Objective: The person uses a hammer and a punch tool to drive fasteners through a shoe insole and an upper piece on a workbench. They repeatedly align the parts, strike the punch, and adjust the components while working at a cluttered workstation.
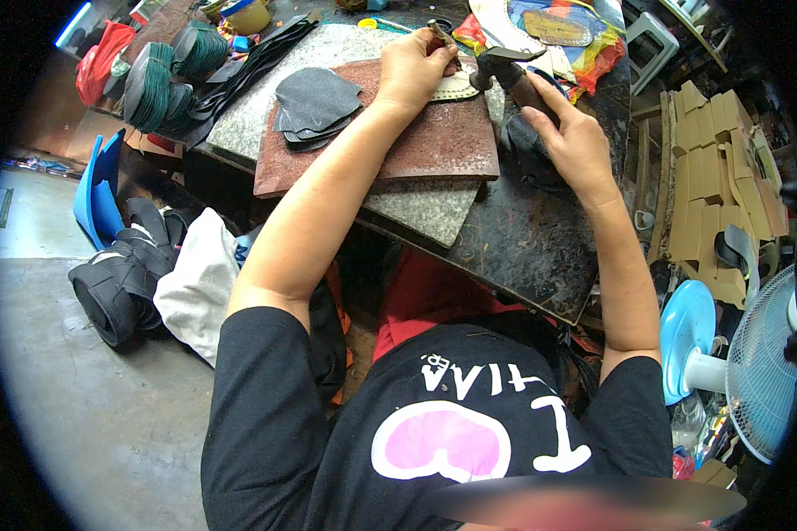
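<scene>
Now: left hand (pixel 413 66) on pale piece (pixel 456 87), fingers pinching small metal punch (pixel 441 35) upright on it. Piece lies at far right corner of rusty slab (pixel 434 142). Right hand (pixel 568 133) just right of slab, fingers wrapped tight round hammer (pixel 505 69) handle, head just beside punch. Dark cutouts (pixel 314 104) stacked on slab's left part. Slab on grey stone (pixel 416 208) on dark worktop (pixel 531 239).

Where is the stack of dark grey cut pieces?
The stack of dark grey cut pieces lies on the reddish-brown slab, just left of the left hand.
</scene>
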